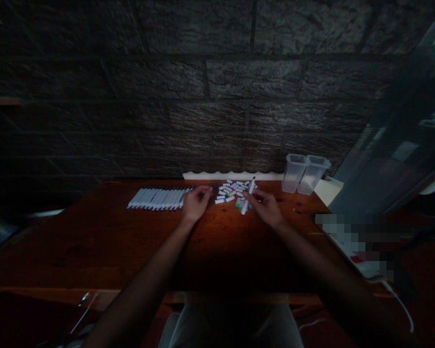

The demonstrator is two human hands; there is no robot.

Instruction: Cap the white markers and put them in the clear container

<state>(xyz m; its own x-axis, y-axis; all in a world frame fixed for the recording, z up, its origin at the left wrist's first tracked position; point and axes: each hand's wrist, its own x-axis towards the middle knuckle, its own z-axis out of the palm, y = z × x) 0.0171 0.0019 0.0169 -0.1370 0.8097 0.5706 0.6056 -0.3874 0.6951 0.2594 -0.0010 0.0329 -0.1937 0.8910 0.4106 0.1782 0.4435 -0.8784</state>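
My right hand (267, 207) grips a white marker (248, 197) between thumb and fingers. The marker is tilted nearly upright, with a dark tip at its upper end. Just left of it, my left hand (196, 202) is closed in a pinch; whatever its fingertips hold, if anything, is too small to make out. A pile of loose white marker caps (229, 189) with coloured marks lies between and behind the hands. Beside my left hand, a row of white markers (155, 198) is laid out side by side, its right end partly covered by that hand.
Two clear plastic containers (294, 174) stand at the back right of the wooden table (105, 241). A dark block wall (174, 111) rises behind, with a white strip (232, 176) along its foot. A white cable (402, 304) hangs at the right edge.
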